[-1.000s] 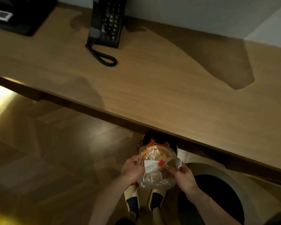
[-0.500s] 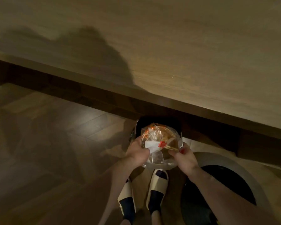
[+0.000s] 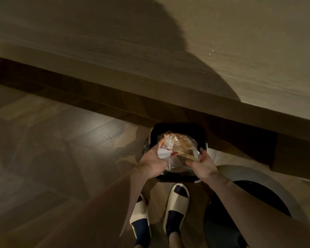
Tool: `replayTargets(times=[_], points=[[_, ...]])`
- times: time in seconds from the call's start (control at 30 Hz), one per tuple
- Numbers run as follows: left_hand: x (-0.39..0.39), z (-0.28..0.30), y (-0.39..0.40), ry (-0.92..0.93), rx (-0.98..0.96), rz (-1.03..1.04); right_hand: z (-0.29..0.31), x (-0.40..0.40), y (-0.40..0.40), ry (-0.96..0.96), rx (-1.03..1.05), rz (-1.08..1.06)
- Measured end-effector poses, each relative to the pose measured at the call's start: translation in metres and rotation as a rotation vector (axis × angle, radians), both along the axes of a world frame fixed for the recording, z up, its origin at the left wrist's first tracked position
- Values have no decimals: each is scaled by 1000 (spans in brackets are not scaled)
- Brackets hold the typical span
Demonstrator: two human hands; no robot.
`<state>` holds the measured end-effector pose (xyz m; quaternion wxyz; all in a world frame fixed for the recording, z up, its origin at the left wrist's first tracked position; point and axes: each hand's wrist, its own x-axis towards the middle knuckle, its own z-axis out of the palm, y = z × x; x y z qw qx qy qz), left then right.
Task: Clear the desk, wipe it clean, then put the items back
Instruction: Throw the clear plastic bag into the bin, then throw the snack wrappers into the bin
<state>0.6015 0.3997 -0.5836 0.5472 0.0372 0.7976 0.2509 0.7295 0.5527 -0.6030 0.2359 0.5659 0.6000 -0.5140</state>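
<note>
Crinkled clear bag (image 3: 175,142), both hands' grip, square black bin (image 3: 200,133)

Dim room in a home or hotel. A long wooden desk (image 3: 222,42) stands over herringbone wood flooring (image 3: 52,149), with a black waste bin (image 3: 177,127) tucked just under the desk's front edge. Feet in slippers (image 3: 175,203) stand on the floor below the desk.
</note>
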Motion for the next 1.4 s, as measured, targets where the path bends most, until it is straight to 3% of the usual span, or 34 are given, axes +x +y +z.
replayTargets(times=[0.33,0.57,0.8,1.0,1.4], points=[[-7,41,-26,222,-43,-347,46,-4,-26,-34,183,398],[-11,171,-65,387,-38,-430,173,-13,-39,73,238,639],[9,363,-130,542,-44,-382,366,-22,-70,241,220,792],[26,497,-170,681,-57,-249,482,-22,-92,356,217,928],[24,614,-240,936,-157,3,609,-92,-137,612,262,1253]])
